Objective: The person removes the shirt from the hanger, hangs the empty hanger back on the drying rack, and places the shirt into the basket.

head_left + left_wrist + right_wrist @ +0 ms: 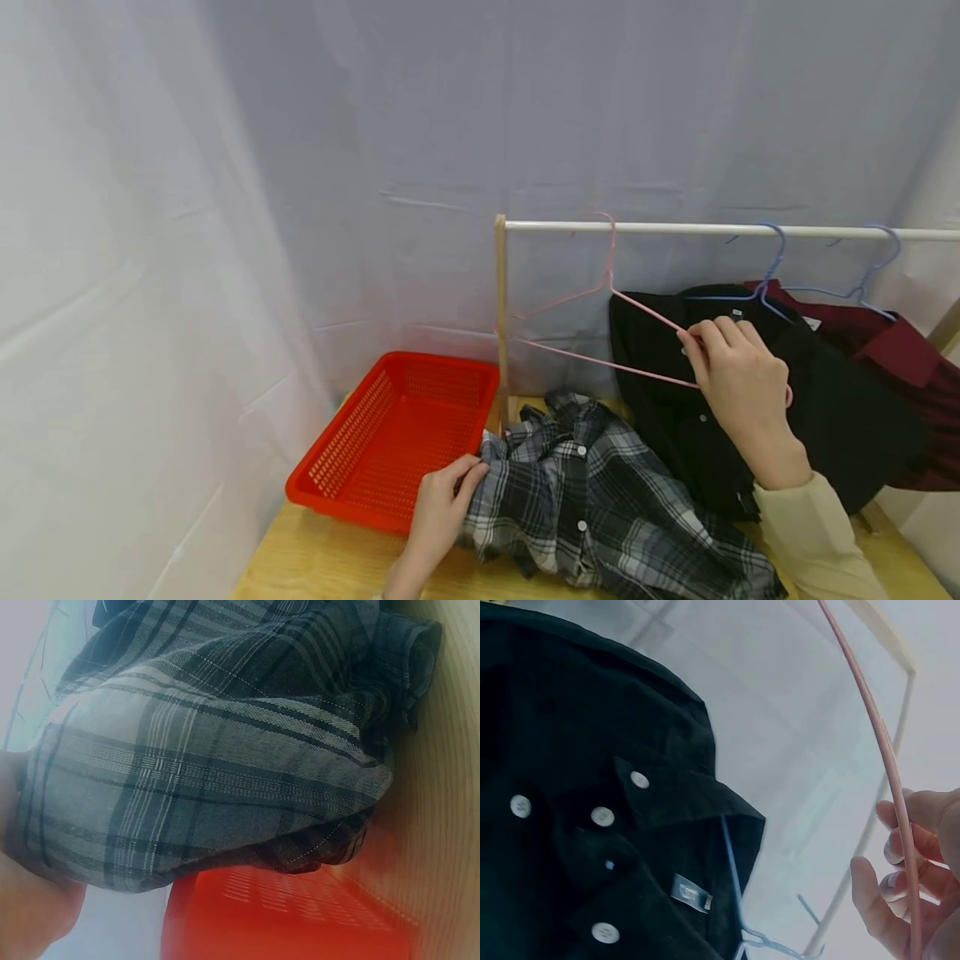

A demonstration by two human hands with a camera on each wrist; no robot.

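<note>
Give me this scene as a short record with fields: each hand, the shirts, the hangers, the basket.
left hand: grips the edge of the plaid shirt, which lies on the wooden table
right hand: grip on the pink hanger, hooked on the white rail
black shirt: hangs on a blue hanger
dark red garment: hangs on a second blue hanger
red basket: left of the plaid shirt

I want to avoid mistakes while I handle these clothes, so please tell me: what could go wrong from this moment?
1. The right hand grips the pink hanger, whose hook sits near the end of the white rail; a pull could slide it off.
2. The hanger arm lies against the black shirt and may snag it.
3. The left hand pinches only an edge of the plaid shirt beside the red basket; lifting might drag the basket.
</note>
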